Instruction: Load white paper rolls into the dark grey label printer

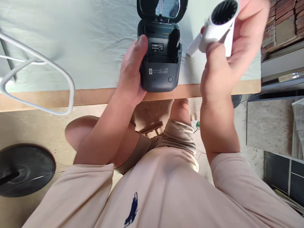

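Steadying the open dark-grey plastic label printer with your left hand; right hand clasps the white paper roll; seat it in the bay next.

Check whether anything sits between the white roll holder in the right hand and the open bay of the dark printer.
Nothing visible does. The right hand holds the white roll holder up beside the dark printer, whose lid is flipped back. The left hand grips only the printer's side.

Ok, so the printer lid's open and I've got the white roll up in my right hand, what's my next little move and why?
Probably lower the white roll into the dark printer: its lid stands open, the bay looks empty, and your left hand steadies the body while your right hand holds the roll above.
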The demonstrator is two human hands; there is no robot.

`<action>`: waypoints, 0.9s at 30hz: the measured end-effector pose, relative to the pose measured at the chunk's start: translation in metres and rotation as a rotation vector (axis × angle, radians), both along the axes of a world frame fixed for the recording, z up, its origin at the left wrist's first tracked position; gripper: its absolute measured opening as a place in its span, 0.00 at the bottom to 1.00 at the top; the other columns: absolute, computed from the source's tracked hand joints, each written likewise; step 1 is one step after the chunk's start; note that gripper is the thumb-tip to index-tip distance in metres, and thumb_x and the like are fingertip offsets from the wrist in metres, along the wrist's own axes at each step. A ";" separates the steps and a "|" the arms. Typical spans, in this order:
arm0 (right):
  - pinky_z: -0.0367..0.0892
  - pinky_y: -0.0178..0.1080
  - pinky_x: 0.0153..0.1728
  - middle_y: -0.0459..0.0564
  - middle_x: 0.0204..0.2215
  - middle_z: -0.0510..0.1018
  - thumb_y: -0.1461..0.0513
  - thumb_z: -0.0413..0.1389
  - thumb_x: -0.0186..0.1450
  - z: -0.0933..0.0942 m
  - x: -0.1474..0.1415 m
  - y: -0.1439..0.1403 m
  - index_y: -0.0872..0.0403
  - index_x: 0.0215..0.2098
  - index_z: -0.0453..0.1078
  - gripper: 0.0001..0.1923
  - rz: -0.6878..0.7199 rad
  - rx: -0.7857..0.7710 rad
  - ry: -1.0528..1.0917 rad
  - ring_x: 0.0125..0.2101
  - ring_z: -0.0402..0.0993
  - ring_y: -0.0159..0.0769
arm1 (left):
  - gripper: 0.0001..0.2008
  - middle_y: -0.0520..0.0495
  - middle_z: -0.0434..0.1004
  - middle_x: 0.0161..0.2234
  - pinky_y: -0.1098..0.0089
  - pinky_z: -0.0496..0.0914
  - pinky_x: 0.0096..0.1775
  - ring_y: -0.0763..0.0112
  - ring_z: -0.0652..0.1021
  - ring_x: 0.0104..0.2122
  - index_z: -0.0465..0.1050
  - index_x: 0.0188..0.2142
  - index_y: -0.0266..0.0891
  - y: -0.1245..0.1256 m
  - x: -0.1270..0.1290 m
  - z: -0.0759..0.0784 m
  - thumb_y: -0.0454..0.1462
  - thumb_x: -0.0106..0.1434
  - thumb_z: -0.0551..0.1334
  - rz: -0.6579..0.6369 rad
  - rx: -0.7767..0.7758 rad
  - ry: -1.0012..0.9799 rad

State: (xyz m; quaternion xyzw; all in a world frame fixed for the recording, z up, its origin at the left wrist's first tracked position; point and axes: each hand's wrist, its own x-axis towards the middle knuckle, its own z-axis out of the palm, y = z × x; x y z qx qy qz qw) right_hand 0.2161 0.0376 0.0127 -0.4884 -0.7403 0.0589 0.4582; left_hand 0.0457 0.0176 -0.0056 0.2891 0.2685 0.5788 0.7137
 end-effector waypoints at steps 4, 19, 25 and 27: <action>0.69 0.43 0.57 0.50 0.50 0.76 0.60 0.50 0.64 0.033 -0.010 -0.009 0.51 0.53 0.72 0.20 0.175 0.080 -0.232 0.54 0.72 0.40 | 0.12 0.49 0.84 0.45 0.65 0.73 0.60 0.57 0.73 0.64 0.76 0.35 0.45 0.000 -0.001 0.001 0.41 0.74 0.56 0.042 -0.006 -0.024; 0.70 0.44 0.49 0.49 0.46 0.79 0.67 0.52 0.65 0.049 -0.012 0.001 0.51 0.45 0.73 0.12 0.170 -0.116 -0.523 0.46 0.76 0.41 | 0.10 0.48 0.83 0.40 0.69 0.74 0.51 0.60 0.75 0.59 0.75 0.36 0.47 -0.003 0.002 0.004 0.39 0.74 0.57 0.081 -0.075 0.040; 0.69 0.49 0.53 0.45 0.43 0.84 0.65 0.58 0.65 0.036 -0.013 0.005 0.51 0.40 0.74 0.06 0.182 -0.221 -0.507 0.43 0.80 0.42 | 0.09 0.47 0.78 0.36 0.71 0.74 0.47 0.64 0.78 0.51 0.73 0.36 0.44 -0.003 0.003 0.000 0.37 0.73 0.58 0.088 -0.023 0.020; 0.70 0.48 0.52 0.45 0.44 0.85 0.58 0.57 0.70 0.031 -0.011 0.006 0.51 0.38 0.76 0.07 0.220 -0.175 -0.491 0.45 0.82 0.40 | 0.08 0.48 0.79 0.36 0.70 0.74 0.49 0.63 0.78 0.51 0.73 0.36 0.45 -0.002 0.004 -0.002 0.39 0.73 0.59 0.086 -0.003 -0.007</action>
